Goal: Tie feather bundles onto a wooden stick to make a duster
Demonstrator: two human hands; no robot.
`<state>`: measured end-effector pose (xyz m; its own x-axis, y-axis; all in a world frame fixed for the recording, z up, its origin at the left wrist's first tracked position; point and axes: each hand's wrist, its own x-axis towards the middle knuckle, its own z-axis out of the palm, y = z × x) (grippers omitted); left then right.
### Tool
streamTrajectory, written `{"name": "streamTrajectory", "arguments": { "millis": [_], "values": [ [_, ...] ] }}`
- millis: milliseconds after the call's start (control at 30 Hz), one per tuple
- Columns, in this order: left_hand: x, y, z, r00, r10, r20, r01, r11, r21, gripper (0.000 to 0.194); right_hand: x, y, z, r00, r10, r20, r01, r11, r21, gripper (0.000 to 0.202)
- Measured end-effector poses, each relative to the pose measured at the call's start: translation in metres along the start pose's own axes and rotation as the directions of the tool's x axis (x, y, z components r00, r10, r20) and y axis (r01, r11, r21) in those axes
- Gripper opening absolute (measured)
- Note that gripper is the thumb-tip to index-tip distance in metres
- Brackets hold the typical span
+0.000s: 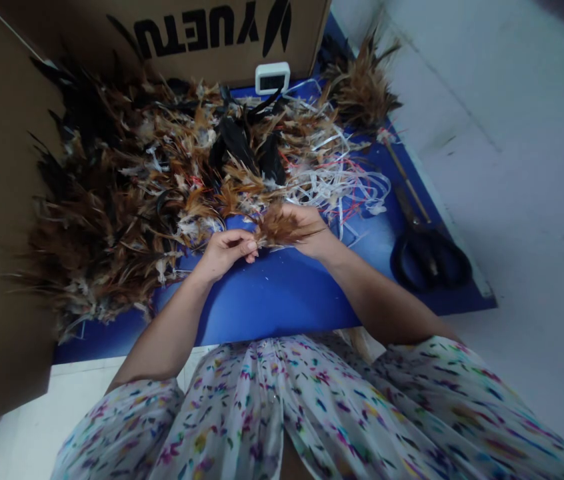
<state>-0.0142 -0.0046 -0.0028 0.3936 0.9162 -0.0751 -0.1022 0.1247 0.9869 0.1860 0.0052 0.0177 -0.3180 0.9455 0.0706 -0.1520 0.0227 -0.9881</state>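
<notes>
A small bunch of brown feathers (282,225) is held between my two hands, just above the blue table (277,290). My left hand (229,252) pinches the quill end of the bunch between thumb and fingers. My right hand (309,227) is closed around the other side, with feather tips showing over its palm; its fingertips are partly hidden behind the feathers. Right beyond my hands lies a wide heap of loose brown and black feathers (127,193). White and red plastic strips (332,187) are tangled beside it.
Black-handled scissors (432,260) lie at the table's right side. Near them is a feather duster (367,87) with a thin stick. A small white digital device (273,79) stands against a printed cardboard box (232,60) at the back. Another cardboard panel (2,200) borders the left.
</notes>
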Motion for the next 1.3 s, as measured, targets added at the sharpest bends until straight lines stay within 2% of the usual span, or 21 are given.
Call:
{"name": "streamTrajectory", "arguments": {
  "millis": [167, 267, 400, 533, 733, 867, 1100, 1300],
  "values": [
    [0.0, 0.0, 0.0, 1.0, 0.01, -0.001, -0.01, 1.0, -0.003, 0.035, 0.002, 0.01, 0.0, 0.998, -0.027, 0.051, 0.019, 0.989, 0.145, 0.037],
    [0.0, 0.0, 0.001, 1.0, 0.013, -0.011, -0.013, 1.0, 0.004, 0.035, 0.002, 0.013, 0.0, 0.996, -0.059, 0.06, 0.048, 0.985, 0.166, 0.034],
    [0.001, 0.0, 0.001, 1.0, 0.01, -0.024, -0.01, 1.0, 0.008, 0.036, 0.001, 0.015, -0.001, 0.994, -0.072, 0.079, 0.062, 0.99, 0.13, 0.027],
    [0.001, 0.001, 0.001, 1.0, 0.008, -0.016, -0.007, 1.0, 0.024, 0.037, 0.003, 0.02, -0.004, 0.982, -0.155, 0.112, 0.149, 0.987, 0.06, 0.024],
    [0.001, -0.002, -0.001, 1.0, 0.002, -0.012, -0.002, 1.0, 0.025, 0.039, 0.004, 0.013, 0.0, 0.982, -0.141, 0.122, 0.133, 0.989, 0.07, 0.028],
    [0.002, -0.003, -0.002, 1.0, 0.008, -0.005, -0.008, 1.0, 0.025, 0.038, 0.003, 0.01, 0.001, 0.974, -0.195, 0.117, 0.194, 0.981, 0.014, 0.031],
    [0.001, -0.003, -0.002, 1.0, 0.019, -0.018, -0.019, 1.0, 0.023, 0.035, 0.006, 0.019, -0.002, 0.955, -0.267, 0.129, 0.277, 0.959, -0.064, 0.035],
    [0.002, -0.004, -0.001, 0.999, 0.043, -0.023, -0.042, 0.999, 0.024, 0.034, 0.007, 0.022, -0.003, 0.944, -0.307, 0.123, 0.316, 0.946, -0.067, 0.035]
  ]
}}
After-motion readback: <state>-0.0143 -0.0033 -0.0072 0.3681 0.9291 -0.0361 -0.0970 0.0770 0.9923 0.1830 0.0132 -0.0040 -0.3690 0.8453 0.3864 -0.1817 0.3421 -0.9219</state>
